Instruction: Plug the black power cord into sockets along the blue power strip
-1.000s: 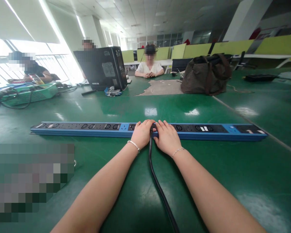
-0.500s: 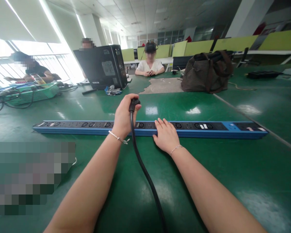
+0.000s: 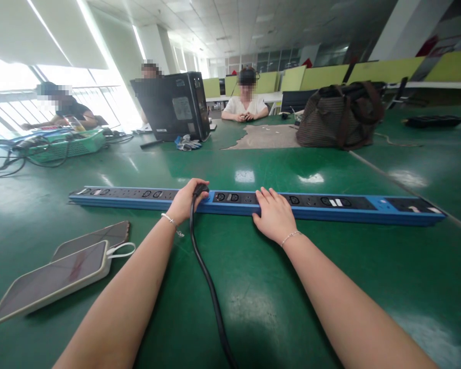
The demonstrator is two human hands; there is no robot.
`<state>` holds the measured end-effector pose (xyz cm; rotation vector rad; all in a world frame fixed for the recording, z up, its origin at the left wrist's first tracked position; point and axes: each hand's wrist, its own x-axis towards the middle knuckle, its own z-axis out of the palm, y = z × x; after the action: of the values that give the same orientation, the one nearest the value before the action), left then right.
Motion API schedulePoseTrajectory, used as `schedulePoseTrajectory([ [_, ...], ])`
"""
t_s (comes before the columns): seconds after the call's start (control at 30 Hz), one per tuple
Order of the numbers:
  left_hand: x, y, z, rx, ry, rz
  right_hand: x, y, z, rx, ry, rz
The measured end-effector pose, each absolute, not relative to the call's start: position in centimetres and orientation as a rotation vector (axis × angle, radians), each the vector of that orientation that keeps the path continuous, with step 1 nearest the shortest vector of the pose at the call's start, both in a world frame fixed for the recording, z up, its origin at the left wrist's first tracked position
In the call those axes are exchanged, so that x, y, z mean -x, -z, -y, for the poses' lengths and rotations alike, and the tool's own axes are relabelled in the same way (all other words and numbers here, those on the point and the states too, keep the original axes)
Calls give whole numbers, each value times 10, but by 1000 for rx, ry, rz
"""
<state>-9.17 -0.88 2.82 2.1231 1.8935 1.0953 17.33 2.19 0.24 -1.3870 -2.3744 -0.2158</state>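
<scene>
A long blue and black power strip (image 3: 238, 209) lies across the green table, its sockets facing up. My left hand (image 3: 183, 201) grips a black power plug (image 3: 201, 190) at the strip, left of its middle. Whether the plug sits in a socket or only touches the strip is hidden by my fingers. From the plug a thick black cable (image 3: 204, 266) runs down toward me. My right hand (image 3: 274, 215) rests flat on the strip, right of its middle, with fingers stretched out and nothing held.
Two phones (image 3: 57, 277) lie at the left front, one with a white loop. Behind the strip stand a green basket (image 3: 80, 146) of cables, a black computer case (image 3: 176, 107), gloves (image 3: 188, 143) and a brown bag (image 3: 338, 118). Several people sit beyond.
My left hand has lowered the plug from above the strip down to it, shifting left. The right hand stays on the strip. The view has turned slightly left.
</scene>
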Motion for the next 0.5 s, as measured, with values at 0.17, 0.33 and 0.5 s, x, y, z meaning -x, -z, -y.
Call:
schedulePoseTrajectory([
  [0.17, 90, -25, 8, -2107, -1019, -1939, -173, -3, -21, 1390, 190, 2377],
  [0.33, 86, -23, 10, -2150, -962, -1941, -172, -2, -23, 1365, 124, 2361],
  [0.5, 84, -19, 12, -2222, -965, -1957, -187, -40, -26, 1252, -177, 2032],
])
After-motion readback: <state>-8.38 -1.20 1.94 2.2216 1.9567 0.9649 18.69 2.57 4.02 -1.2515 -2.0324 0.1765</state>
